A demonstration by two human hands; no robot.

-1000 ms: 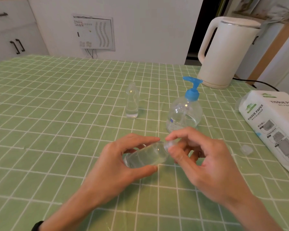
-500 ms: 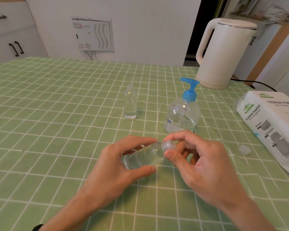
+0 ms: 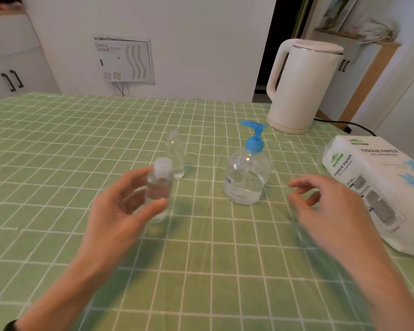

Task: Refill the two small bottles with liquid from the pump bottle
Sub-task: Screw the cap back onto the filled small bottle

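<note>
A small clear bottle (image 3: pixel 160 187) with a white cap on stands upright, liquid inside, its base at the green checked tablecloth. My left hand (image 3: pixel 120 211) is wrapped around it, thumb in front and fingers behind. A second small clear bottle (image 3: pixel 176 154) stands without a cap just behind it. The pump bottle (image 3: pixel 247 180), clear with a blue pump head, stands to the right and is partly filled. My right hand (image 3: pixel 325 206) hovers to the right of the pump bottle, fingers loosely curled and holding nothing.
A white kettle (image 3: pixel 304 87) stands at the back right with its black cord trailing right. A pack of tissue paper (image 3: pixel 380 187) lies along the right edge, close to my right hand. The green tablecloth (image 3: pixel 81 144) covers the table.
The capped bottle went from tilted sideways between both hands to upright in my left hand, shifted left. My right hand let go of its cap and moved away to the right.
</note>
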